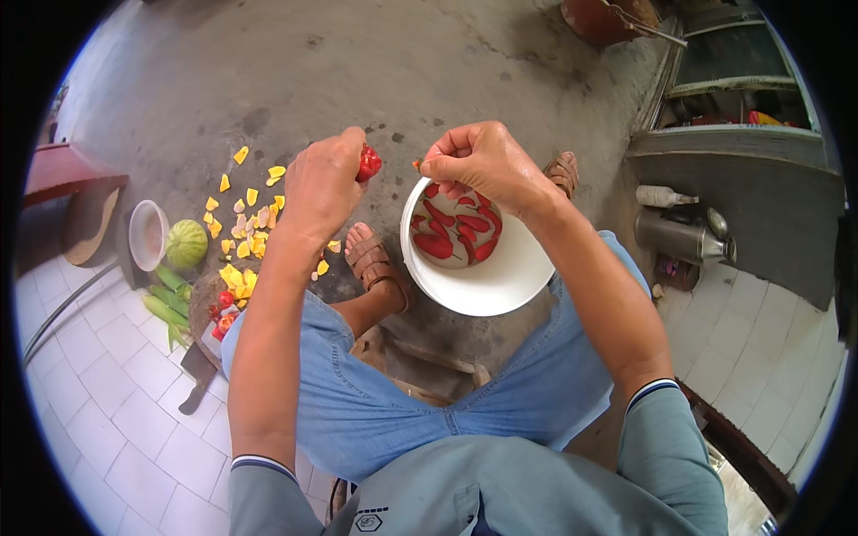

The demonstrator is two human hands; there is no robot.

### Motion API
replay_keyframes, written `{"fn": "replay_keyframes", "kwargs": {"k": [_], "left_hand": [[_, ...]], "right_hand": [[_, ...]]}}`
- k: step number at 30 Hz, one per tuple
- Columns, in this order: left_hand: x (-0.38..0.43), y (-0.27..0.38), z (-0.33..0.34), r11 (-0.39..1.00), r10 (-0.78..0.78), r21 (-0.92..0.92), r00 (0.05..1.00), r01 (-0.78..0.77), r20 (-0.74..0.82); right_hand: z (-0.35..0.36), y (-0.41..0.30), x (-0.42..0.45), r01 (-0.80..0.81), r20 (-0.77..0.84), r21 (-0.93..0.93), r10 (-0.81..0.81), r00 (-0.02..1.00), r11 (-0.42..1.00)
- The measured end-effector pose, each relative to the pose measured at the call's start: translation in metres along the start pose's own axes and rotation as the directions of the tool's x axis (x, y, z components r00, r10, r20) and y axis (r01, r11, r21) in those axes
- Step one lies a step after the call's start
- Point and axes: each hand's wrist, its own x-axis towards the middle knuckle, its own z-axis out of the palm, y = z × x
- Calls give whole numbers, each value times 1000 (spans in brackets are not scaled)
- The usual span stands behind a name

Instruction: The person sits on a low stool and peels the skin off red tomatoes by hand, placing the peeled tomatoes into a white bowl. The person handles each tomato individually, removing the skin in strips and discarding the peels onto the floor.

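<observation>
My left hand (326,184) is closed around a red pepper (369,163), whose wrinkled end shows beside the thumb. Over the far rim of a white bucket (516,268), my right hand (472,161) pinches a small orange-red bit (417,165) between thumb and fingertips. Inside the bucket, several red chili peppers (434,245) lie in water. Left of my left forearm, red pepper pieces (226,299) rest beside yellow pieces (234,278) on a surface partly hidden by my arm and knee.
Yellow peelings (251,196) lie scattered on the concrete floor. At left are a round striped green gourd or melon (187,243), a white plastic bowl (149,234), green corn ears (167,311) and a cleaver (198,378). A metal flask (677,236) and a bottle (663,196) lie in view at right.
</observation>
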Motion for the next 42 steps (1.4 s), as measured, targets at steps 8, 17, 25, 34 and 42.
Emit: {"fn": "replay_keyframes", "kwargs": {"k": [8,17,25,34,42], "left_hand": [[4,14,-24,842,33,-538,999,-30,-5],[4,10,-16,913,73,-401,997,-81,-37],[4,12,-6,869,187,-454,980,-195,-63],[-28,-35,-83,915,-244,-344,968,211,-56],[-212,-204,-73,704,-675,-365,734,609,-77]], "right_hand": [[38,22,26,279,55,-325,-277,959,904],[31,-13,8,271,-76,-21,-272,959,962],[25,0,5,233,-72,179,-224,972,956],[-17,23,0,-46,331,-431,205,921,901],[-45,255,62,114,249,-779,138,958,617]]}}
